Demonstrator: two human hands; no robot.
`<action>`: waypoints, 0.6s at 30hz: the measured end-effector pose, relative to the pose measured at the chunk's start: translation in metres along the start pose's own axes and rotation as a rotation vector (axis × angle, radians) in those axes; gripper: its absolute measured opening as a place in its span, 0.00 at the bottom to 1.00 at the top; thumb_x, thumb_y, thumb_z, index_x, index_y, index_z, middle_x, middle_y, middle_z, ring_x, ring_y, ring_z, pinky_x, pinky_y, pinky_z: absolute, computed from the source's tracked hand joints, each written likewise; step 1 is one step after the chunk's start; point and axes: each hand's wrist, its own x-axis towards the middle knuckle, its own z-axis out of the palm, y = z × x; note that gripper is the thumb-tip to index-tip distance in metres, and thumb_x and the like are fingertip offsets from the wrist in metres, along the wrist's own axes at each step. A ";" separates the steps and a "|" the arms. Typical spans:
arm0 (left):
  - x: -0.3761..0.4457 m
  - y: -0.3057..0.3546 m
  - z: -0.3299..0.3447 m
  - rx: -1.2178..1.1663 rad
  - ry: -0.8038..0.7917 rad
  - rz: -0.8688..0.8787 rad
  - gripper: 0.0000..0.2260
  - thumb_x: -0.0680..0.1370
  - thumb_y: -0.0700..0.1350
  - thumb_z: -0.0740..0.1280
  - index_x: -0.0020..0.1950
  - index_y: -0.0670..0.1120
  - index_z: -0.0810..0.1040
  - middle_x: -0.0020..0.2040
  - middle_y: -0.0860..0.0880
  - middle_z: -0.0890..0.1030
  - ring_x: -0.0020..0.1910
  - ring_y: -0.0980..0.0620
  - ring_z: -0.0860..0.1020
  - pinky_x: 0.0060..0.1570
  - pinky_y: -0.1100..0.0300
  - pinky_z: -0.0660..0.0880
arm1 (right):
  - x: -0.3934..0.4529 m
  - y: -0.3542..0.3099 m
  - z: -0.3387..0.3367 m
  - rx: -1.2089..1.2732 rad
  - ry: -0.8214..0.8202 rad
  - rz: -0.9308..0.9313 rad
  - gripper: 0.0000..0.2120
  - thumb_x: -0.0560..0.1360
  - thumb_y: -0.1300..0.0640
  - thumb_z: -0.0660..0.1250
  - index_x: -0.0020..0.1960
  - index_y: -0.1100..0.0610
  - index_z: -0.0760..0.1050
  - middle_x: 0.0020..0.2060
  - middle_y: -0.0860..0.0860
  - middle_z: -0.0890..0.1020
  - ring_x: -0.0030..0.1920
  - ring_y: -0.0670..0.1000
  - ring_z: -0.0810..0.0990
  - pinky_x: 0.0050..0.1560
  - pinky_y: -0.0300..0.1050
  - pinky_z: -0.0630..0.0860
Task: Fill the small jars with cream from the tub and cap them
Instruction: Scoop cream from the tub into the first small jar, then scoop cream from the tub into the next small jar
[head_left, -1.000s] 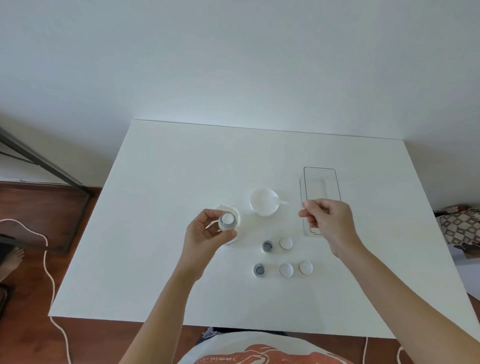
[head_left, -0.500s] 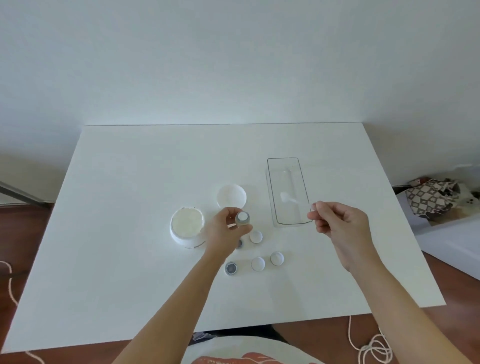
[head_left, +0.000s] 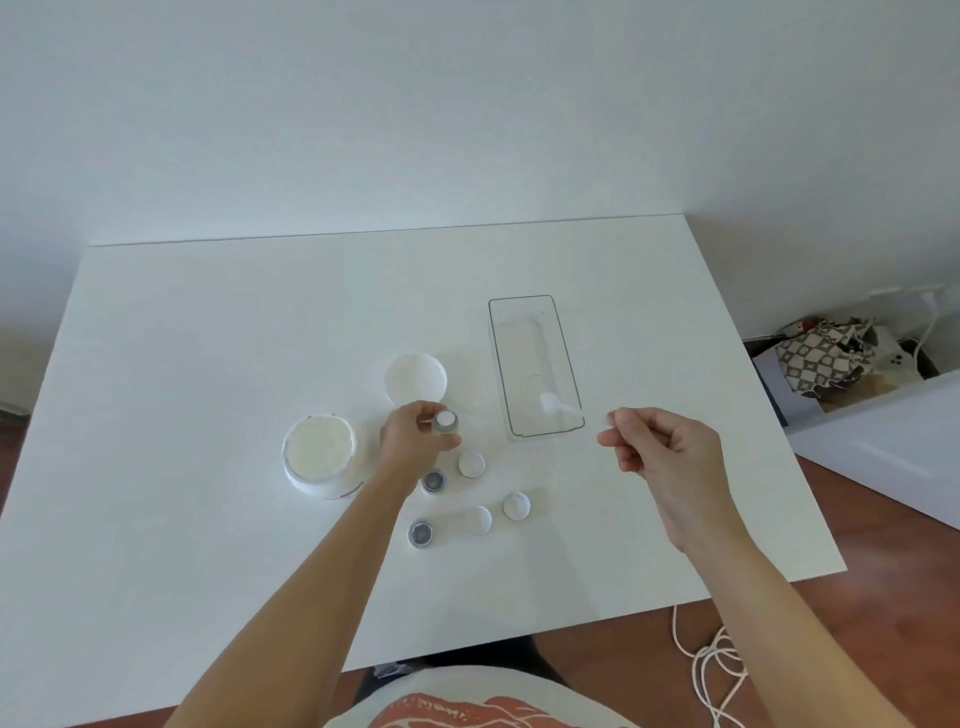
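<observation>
The left hand (head_left: 415, 441) holds one small jar (head_left: 445, 422) in a narrow grip, fingers curled round its sides, its mouth showing white as if filled with cream. The right hand (head_left: 662, 449) has thumb and fingertips pinched together near a small pale thing at their tips; whether it holds a cap, a smear of cream or nothing cannot be told from the head view.

Just left of the jar-holding grip sits the open tub (head_left: 320, 457) of cream, and just beyond the grip lies the tub's lid (head_left: 415, 376). Below the grip, on the counter (head_left: 208, 338), stand two empty jars (head_left: 434, 481) (dark inside, one nearer the person than the other), with three white caps (head_left: 471, 464) to their right. Between the two grips, and a little beyond them, stands a clear tray (head_left: 535, 364) with a small white scoop (head_left: 553, 405) lying in its near end.

The likeliest slip is with the filled jar: it is uncapped and raised, so a tilt of the left wrist could spill cream over the rim. Setting it down among the crowded jars and caps could knock an empty one over. A cream-slick fingertip on the right hand might also fumble a cap, or foul its thread so that it seats crooked.
</observation>
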 end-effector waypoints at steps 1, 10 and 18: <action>0.002 0.000 0.000 0.005 0.005 0.006 0.16 0.69 0.36 0.78 0.52 0.49 0.81 0.45 0.55 0.79 0.45 0.56 0.76 0.40 0.67 0.70 | 0.000 0.001 0.000 0.000 0.001 0.003 0.08 0.77 0.60 0.67 0.42 0.57 0.83 0.33 0.54 0.85 0.30 0.46 0.76 0.38 0.41 0.75; 0.009 -0.003 0.006 0.197 0.061 0.102 0.19 0.70 0.35 0.78 0.58 0.47 0.81 0.51 0.51 0.78 0.49 0.51 0.75 0.50 0.61 0.69 | 0.000 0.002 0.005 0.022 -0.018 0.019 0.07 0.77 0.60 0.67 0.44 0.59 0.83 0.33 0.54 0.85 0.30 0.47 0.75 0.36 0.39 0.75; 0.007 -0.005 0.004 0.189 0.065 0.097 0.20 0.70 0.32 0.77 0.60 0.44 0.80 0.51 0.50 0.78 0.49 0.51 0.75 0.52 0.62 0.70 | -0.003 0.001 0.015 0.029 -0.045 0.019 0.07 0.77 0.61 0.66 0.44 0.59 0.83 0.33 0.54 0.84 0.31 0.47 0.75 0.37 0.40 0.75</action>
